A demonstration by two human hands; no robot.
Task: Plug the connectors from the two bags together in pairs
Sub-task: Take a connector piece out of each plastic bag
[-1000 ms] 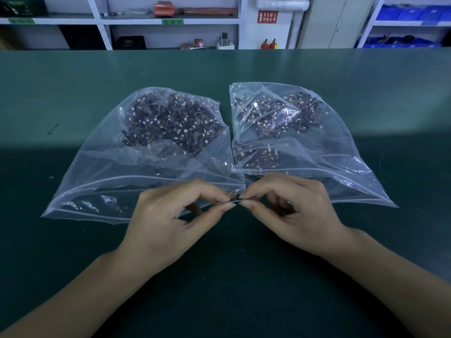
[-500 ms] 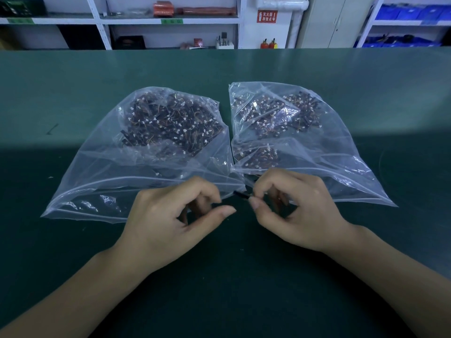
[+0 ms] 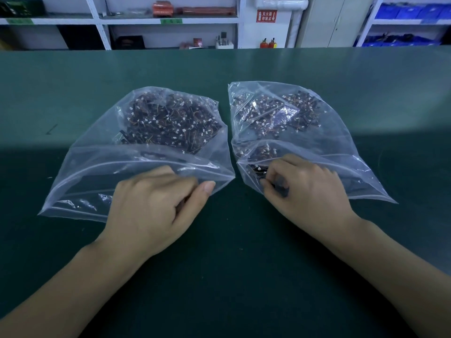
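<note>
Dim foreground, wide-angle distortion

A dark green table with a matte mat-like top fills the view from the near edge to the shelving behind. Two clear plastic bags lie flat on it side by side, mouths toward the near edge, almost touching at the middle. The left bag holds a dense heap of small dark connectors with white tips; the right bag holds a similar, looser heap. A small dark mark, perhaps a scratch, shows on the table's left part.
</note>
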